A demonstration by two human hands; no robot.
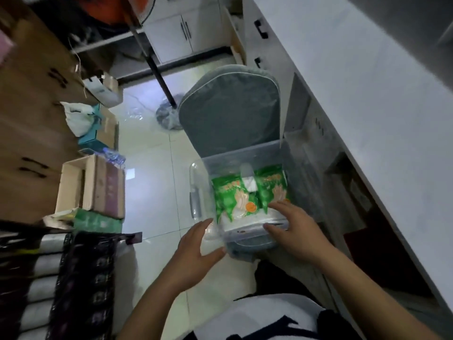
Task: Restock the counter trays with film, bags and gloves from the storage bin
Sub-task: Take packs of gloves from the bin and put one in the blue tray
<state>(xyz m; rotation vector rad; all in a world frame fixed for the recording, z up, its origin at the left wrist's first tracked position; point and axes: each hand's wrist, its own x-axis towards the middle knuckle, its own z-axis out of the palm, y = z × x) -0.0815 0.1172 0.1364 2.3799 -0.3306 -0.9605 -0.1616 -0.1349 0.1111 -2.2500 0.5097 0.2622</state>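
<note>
Your left hand (196,244) and right hand (291,231) flank the near end of the clear storage bin (245,158), which rests on a grey cushioned chair (228,111) beside the white counter (367,99). Left fingers are spread and released against the bin's near left corner; right fingers lie loosely curved on the near rim, clasping nothing firmly. Inside the bin, two green glove packs (232,200) lie side by side, with a small white item (250,185) between them and whitish flat packs (247,220) toward you. Film cannot be identified. Step in hand, as judged: reaching the stock, nothing yet withdrawn. Next move calls for closing on one pack and lifting it clear toward the counter. Cardboard boxes (93,187) stand left, well apart.
</note>
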